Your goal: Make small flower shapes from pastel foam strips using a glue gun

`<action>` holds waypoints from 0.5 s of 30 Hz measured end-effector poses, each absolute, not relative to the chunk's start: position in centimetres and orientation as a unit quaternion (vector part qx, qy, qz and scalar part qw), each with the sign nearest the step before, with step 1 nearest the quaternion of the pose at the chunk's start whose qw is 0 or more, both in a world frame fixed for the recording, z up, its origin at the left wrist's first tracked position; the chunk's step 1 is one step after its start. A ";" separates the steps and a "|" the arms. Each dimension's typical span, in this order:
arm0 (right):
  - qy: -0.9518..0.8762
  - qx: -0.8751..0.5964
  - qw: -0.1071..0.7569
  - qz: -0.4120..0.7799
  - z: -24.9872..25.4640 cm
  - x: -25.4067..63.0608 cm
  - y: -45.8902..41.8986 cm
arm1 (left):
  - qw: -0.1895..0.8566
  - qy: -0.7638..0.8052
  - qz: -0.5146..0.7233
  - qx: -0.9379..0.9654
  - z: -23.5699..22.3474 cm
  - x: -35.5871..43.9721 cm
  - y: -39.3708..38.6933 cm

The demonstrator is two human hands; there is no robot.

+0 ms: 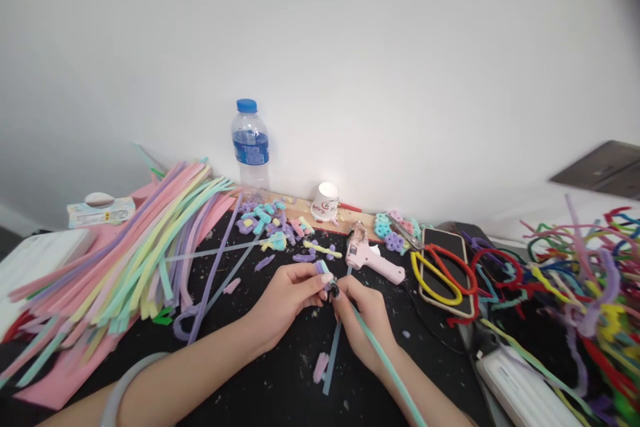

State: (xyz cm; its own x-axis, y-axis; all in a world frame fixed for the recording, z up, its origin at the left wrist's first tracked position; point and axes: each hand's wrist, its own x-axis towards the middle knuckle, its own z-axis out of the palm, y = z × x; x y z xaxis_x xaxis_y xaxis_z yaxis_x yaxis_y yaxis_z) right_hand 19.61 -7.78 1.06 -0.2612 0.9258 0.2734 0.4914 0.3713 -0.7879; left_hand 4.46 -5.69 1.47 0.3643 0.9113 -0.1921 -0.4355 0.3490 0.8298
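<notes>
My left hand and my right hand meet over the black table top. Both pinch a small bundle of pastel pipe cleaner pieces with a dark bit at its end, held between the fingertips. A long teal pipe cleaner runs from that bundle back along my right wrist. A grey bangle sits on my left forearm. Loose purple and pink pieces lie under my hands.
A pink glue gun lies just behind my hands. Pastel pipe cleaners fan out at left, bright ones pile at right. A water bottle, a paper cup, scissors and a phone stand near the wall.
</notes>
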 end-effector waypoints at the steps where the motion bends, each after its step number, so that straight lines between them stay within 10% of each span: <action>1: -0.740 -0.478 0.374 0.290 1.1 19.6 -7.8 | 0.749 0.339 0.449 0.351 1.5 4.5 -5.7; 15: -0.742 -0.463 0.362 0.323 1.3 19.4 -7.8 | 0.775 0.322 0.443 0.315 1.3 4.5 -5.8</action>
State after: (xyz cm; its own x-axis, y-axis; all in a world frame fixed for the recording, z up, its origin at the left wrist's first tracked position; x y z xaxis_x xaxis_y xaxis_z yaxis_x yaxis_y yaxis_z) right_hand 19.38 -7.80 1.32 -0.3101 0.9202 0.2389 0.4531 0.3640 -0.8138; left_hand 4.51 -5.80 1.29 0.4011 0.8893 -0.2197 -0.4836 0.4093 0.7737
